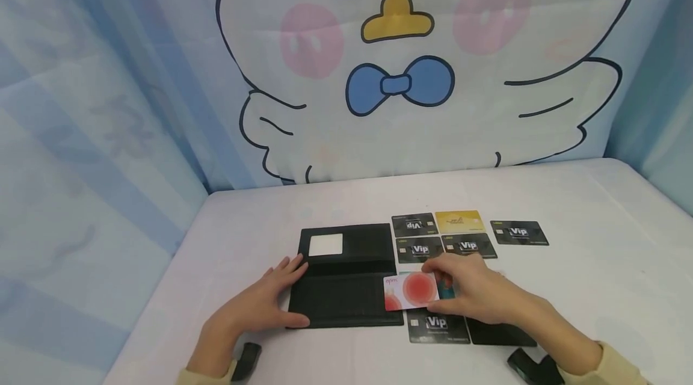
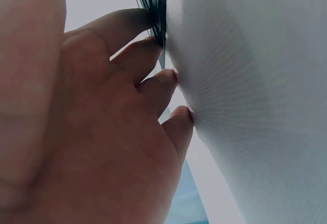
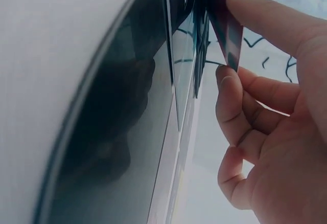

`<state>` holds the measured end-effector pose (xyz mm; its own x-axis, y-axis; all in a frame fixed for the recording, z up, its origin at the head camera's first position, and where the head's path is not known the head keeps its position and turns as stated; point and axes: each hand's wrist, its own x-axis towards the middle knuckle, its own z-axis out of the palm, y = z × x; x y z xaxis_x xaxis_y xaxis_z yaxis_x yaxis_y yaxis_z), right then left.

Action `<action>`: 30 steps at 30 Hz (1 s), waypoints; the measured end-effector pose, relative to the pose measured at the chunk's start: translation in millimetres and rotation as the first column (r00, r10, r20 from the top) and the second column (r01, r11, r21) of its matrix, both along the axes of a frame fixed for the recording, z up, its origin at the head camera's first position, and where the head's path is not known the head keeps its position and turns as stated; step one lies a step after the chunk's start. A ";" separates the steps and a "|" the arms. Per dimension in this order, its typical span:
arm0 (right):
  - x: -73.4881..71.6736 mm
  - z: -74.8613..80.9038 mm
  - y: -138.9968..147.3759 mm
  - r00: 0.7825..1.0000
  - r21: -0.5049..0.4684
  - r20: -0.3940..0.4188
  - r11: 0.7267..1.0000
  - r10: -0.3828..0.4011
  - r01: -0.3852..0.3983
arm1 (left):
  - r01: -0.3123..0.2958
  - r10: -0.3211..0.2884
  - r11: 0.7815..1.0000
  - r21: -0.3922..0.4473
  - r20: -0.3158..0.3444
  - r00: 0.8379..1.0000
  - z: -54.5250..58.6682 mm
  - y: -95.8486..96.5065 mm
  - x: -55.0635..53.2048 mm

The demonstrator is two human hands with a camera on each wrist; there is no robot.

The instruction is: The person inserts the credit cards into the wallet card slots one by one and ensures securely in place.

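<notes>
An opened black wallet (image 1: 346, 301) lies flat with a white patch (image 1: 325, 245) in its upper half. At its left edge rests my left hand (image 1: 267, 295), fingers spread, thumb at the lower corner. In the left wrist view, that hand's fingertips (image 2: 185, 119) touch the tablecloth and wallet edge. My right hand (image 1: 482, 289) pinches a white card with red circles (image 1: 397, 293) between thumb and fingers, over the wallet's right edge. The right wrist view shows this card (image 3: 227, 29) held edge-on, tilted above the cards below. A teal card (image 1: 447, 290) is partly hidden behind the right fingers.
Several black Vip cards (image 1: 419, 249) and a gold card (image 1: 460, 222) lie right of the wallet. One Vip card (image 1: 520, 233) sits apart, farther right. Nearer me are another Vip card (image 1: 437, 328) and a plain black one (image 1: 500, 334). A printed curtain (image 1: 400, 144) hangs behind the table.
</notes>
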<state>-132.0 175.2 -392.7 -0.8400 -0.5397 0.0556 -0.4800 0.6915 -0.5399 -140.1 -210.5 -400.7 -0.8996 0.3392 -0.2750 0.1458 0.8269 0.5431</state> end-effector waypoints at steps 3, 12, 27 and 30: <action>0.4 -0.5 -0.3 1.000 0.006 0.000 1.000 0.012 -0.012 | 0.000 0.000 1.000 0.001 0.000 1.000 -0.8 1.4 -0.7; 1.2 -4.5 -7.3 0.999 -0.003 -0.016 1.000 0.030 -0.030 | -0.014 0.014 0.999 -0.029 0.014 1.000 -0.2 2.1 0.6; 0.4 -3.6 -9.3 0.982 -0.069 0.186 0.997 0.032 -0.019 | 0.002 -0.002 1.000 -0.012 0.009 1.000 0.8 0.4 0.4; 0.2 -2.8 -9.1 0.983 -0.079 0.179 0.997 0.041 -0.027 | 0.003 -0.003 1.000 -0.008 0.010 1.000 0.9 0.6 0.4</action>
